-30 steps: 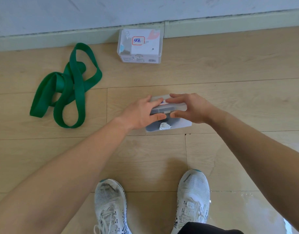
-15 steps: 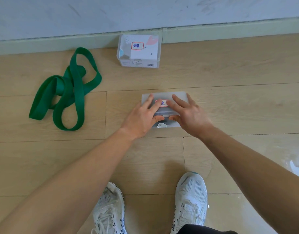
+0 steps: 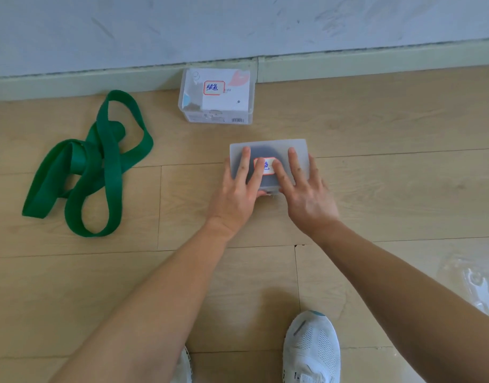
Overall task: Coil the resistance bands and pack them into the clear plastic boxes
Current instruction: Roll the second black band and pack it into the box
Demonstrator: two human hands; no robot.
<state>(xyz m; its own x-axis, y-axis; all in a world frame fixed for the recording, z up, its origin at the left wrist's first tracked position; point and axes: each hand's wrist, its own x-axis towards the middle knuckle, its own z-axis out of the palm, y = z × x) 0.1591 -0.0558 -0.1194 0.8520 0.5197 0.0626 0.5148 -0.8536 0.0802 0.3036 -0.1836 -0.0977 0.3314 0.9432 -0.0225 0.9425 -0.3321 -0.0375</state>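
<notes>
A clear plastic box (image 3: 268,146) with a labelled lid lies flat on the wooden floor, and a dark coiled band shows through the lid. My left hand (image 3: 239,189) and my right hand (image 3: 304,189) both press on the lid with straight, spread fingers. A loose green resistance band (image 3: 94,167) lies tangled on the floor to the left, well apart from my hands. A second clear plastic box (image 3: 217,96) with a red-bordered label stands by the skirting board behind.
The wall and pale skirting board (image 3: 376,60) run along the back. My white shoe (image 3: 311,346) stands at the bottom, close to my forearms. A glossy patch of floor (image 3: 470,280) lies at the right.
The near box went from tilted and gripped at its front edge to lying flat. Both my hands slid up over the lid and spread their fingers on it.
</notes>
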